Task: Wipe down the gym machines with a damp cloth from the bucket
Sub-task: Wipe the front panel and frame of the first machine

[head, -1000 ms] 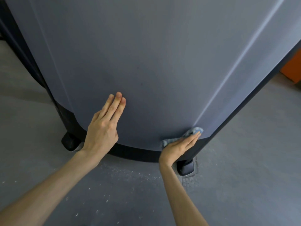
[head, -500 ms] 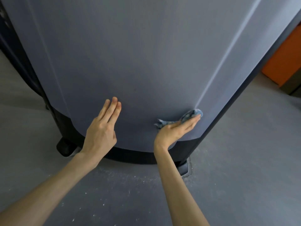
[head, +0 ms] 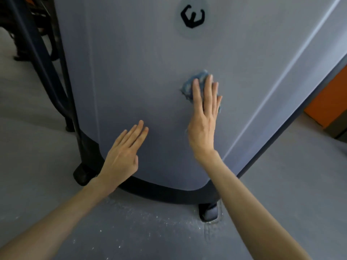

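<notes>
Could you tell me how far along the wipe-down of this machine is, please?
Done: the lower right edge of the grey panel, where the cloth was a second ago. In hand: the right hand presses it flat mid-panel, the left hand resting lower down. Left: the area around the logo, at least.

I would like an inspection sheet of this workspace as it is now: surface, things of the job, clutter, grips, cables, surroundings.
Surface: grey machine panel, smooth, with a black logo near the top and a black base band below.
Job's things: blue cloth bunched against the panel under the right fingers; bucket: nothing seen.
Clutter: white specks on the floor in front of the machine.
Grips: left hand flat on the panel, fingers straight, holding nothing; right hand presses the cloth with straight fingers.
Cables: nothing seen.
Surroundings: grey floor; dark frame at left; orange object at right.
</notes>
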A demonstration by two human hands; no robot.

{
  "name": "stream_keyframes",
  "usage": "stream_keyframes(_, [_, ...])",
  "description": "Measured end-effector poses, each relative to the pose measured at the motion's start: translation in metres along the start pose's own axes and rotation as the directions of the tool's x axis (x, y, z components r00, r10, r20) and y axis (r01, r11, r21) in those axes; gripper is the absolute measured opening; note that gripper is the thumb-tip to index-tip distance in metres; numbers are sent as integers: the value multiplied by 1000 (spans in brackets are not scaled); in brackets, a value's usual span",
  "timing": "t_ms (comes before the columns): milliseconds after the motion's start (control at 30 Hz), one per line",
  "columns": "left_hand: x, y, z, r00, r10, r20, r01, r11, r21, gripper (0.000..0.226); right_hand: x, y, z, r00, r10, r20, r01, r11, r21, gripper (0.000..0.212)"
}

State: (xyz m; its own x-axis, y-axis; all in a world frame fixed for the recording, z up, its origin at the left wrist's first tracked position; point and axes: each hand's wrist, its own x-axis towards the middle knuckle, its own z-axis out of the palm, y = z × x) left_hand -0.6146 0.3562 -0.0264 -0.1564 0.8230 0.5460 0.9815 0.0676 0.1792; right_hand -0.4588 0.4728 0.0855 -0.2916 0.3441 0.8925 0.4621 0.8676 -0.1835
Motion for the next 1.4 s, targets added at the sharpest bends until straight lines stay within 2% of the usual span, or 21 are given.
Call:
stream_keyframes(100, [0,-13,-5,998,-66,-10,66,998,12,86,40,-6,11,960,-278,33,279,943,-180,77])
stream_keyframes(200, [-6,-24,-2,990,-144,-8,144,989,24,86,31,-3,32,864,-495,96,501,822,-270,51])
stream_keyframes(267, [-9,-27,-1,986,-167,-4,167,986,23,86,0,8,49,750,-606,265,658,722,-214,52])
stream_keyframes(333, [-10,-32,-1,984,-177,2,177,984,33,86,-41,21,68,578,-675,459,800,579,-156,55])
stream_keyframes(400, [-14,-37,-3,983,-185,7,184,981,60,85,-85,33,85,400,-678,616,904,404,-142,56])
stream_keyframes(467, [-20,-45,-5,982,-187,29,183,979,93,84,-129,45,99,210,-580,788,967,241,-80,58])
stream_keyframes(500, [-23,-48,-6,981,-189,42,184,977,103,84,-148,49,102,134,-505,853,979,200,-36,61])
stream_keyframes(567, [-29,-53,-9,979,-196,50,190,976,110,82,-169,55,101,17,-328,944,981,187,47,69])
stream_keyframes(633, [-34,-56,-9,978,-199,59,191,974,119,80,-179,58,100,-56,-280,958,973,200,116,70])
stream_keyframes(700, [-39,-56,-8,976,-206,66,197,973,118,80,-178,55,98,-75,-321,944,979,154,131,67])
stream_keyframes(767, [-41,-54,-4,975,-212,72,204,974,102,80,-169,45,103,-45,-388,921,981,157,114,66])
stream_keyframes(867, [-42,-53,-3,977,-191,94,182,978,101,82,-149,14,129,76,-472,878,958,278,66,67])
stream_keyframes(1000, [-43,-58,-12,980,-167,111,151,978,141,82,-152,-19,157,116,-427,897,924,378,61,68])
stream_keyframes(1067, [-42,-58,-16,979,-169,113,153,978,140,82,-162,-8,152,67,-421,905,921,374,106,64])
stream_keyframes(1167, [-39,-49,-16,983,-153,101,144,985,90,83,-174,36,116,-36,-483,875,952,249,177,59])
stream_keyframes(1267, [-34,-36,-11,992,-94,88,90,995,42,87,-187,98,72,-61,-516,855,954,220,201,67])
stream_keyframes(1333, [-29,-25,-9,996,-59,71,58,998,18,90,-195,132,42,-92,-445,891,968,171,186,78])
stream_keyframes(1400, [-22,-14,-10,999,-22,38,21,1000,5,92,-192,147,22,-75,-412,908,971,175,160,85])
